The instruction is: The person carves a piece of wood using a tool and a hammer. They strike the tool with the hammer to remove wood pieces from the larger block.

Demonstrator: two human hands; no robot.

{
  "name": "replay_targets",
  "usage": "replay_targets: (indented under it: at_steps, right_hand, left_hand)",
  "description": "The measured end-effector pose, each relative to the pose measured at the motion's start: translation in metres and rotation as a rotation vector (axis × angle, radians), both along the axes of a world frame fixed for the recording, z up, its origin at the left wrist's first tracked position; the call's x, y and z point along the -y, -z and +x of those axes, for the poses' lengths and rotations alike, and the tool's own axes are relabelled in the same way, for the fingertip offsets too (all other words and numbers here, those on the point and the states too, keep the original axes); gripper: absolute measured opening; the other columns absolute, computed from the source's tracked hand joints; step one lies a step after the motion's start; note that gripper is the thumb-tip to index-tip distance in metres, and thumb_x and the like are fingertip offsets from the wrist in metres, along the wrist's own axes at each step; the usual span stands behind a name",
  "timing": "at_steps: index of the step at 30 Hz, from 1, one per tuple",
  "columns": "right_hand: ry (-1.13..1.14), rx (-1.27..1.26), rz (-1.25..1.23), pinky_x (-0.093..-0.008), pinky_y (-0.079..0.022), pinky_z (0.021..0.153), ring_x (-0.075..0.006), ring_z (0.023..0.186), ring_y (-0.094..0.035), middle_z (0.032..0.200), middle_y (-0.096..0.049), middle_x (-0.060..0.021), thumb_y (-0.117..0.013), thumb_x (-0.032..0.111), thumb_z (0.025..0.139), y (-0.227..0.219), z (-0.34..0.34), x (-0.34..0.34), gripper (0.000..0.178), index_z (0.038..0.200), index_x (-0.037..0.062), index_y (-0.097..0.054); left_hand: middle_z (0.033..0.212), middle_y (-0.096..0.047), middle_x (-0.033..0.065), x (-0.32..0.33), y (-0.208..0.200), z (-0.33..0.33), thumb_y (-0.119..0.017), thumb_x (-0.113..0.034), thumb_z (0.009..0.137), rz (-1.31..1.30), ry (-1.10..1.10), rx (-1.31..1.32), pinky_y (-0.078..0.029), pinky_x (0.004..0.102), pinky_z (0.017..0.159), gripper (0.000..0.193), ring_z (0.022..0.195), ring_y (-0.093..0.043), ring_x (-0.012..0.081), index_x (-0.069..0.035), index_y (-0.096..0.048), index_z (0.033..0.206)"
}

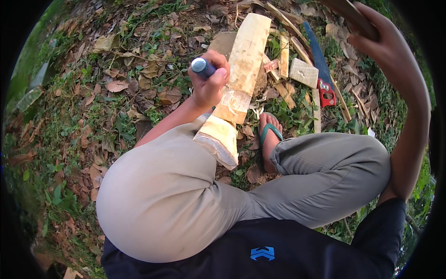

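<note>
While the person is squatting on leaf-strewn ground, the left hand (210, 83) is closing in a fist around a dark blue cylindrical handle (203, 67), its rounded end sticking up out of the fingers; the knuckles are pressing against the side of a long pale wooden billet (244, 69); the billet is showing rough, fibrous, freshly hewn faces, and it is lying tilted across the left knee (162, 190), its thick cut end overhanging the beige trouser cloth while the far end is pointing away over the litter; the right hand (378, 39) is being held high at the upper right, fingers wrapping a dark curved wooden piece (350, 16) whose far end is running out of view; a foot in a teal sandal (270, 135) is resting just beside the billet's near end; beyond it, flat offcuts of pale wood (304, 72) are lying scattered, with a blue-bladed handsaw (320, 65) and its red grip among them; dry brown leaves and low green weeds are surrounding everything, leaving open ground to the left of the knee.
</note>
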State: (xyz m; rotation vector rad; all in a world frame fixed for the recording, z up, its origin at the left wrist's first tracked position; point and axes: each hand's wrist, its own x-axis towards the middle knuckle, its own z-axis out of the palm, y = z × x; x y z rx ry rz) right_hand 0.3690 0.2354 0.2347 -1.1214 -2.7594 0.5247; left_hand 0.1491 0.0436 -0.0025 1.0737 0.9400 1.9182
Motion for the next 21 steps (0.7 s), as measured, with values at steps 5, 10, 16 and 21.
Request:
replay_targets:
  at_steps: [5, 10, 16, 21]
  right_hand:
    - [0.019, 0.019, -0.133, -0.0260, -0.037, 0.064, -0.0075, 0.073, -0.042, 0.078, -0.044, 0.0020, -0.068, 0.010, 0.090, -0.024, 0.030, 0.055, 0.031, 0.117, 0.0005, -0.056]
    - [0.035, 0.284, -0.111, -0.0387, -0.041, 0.068, -0.0308, 0.070, -0.050, 0.077, -0.054, -0.0151, -0.068, 0.009, 0.081, -0.035, 0.019, 0.069, 0.026, 0.103, 0.0008, -0.057]
    - [0.011, 0.355, 0.041, -0.0436, -0.046, 0.078, -0.0371, 0.086, -0.061, 0.090, -0.061, -0.0179, -0.070, 0.014, 0.081, -0.021, 0.025, 0.061, 0.035, 0.113, 0.0059, -0.060]
    - [0.038, 0.352, 0.048, -0.0427, -0.045, 0.075, -0.0371, 0.083, -0.059, 0.090, -0.061, -0.0170, -0.069, 0.014, 0.082, -0.029, 0.027, 0.060, 0.034, 0.114, 0.0063, -0.059]
  left_hand:
    - [0.058, -0.039, 0.0022, 0.005, -0.012, 0.004, -0.052, -0.018, 0.087, -0.052, -0.038, 0.018, -0.027, 0.0258, 0.042, 0.016, 0.046, -0.032, 0.0081, -0.008, -0.040, 0.082]
    - [0.058, -0.039, 0.0024, -0.007, -0.013, 0.010, -0.053, -0.018, 0.087, 0.006, -0.029, 0.075, -0.027, 0.0263, 0.041, 0.017, 0.045, -0.031, 0.0084, -0.007, -0.040, 0.083]
    - [0.061, -0.045, 0.0018, -0.004, -0.013, 0.011, -0.052, -0.011, 0.087, 0.019, -0.053, 0.154, -0.030, 0.0238, 0.043, 0.010, 0.046, -0.035, 0.0058, -0.005, -0.045, 0.087]
    - [0.058, -0.042, 0.0019, -0.004, -0.016, 0.012, -0.050, -0.012, 0.088, 0.015, -0.090, 0.192, -0.029, 0.0256, 0.041, 0.009, 0.044, -0.034, 0.0072, -0.006, -0.044, 0.087]
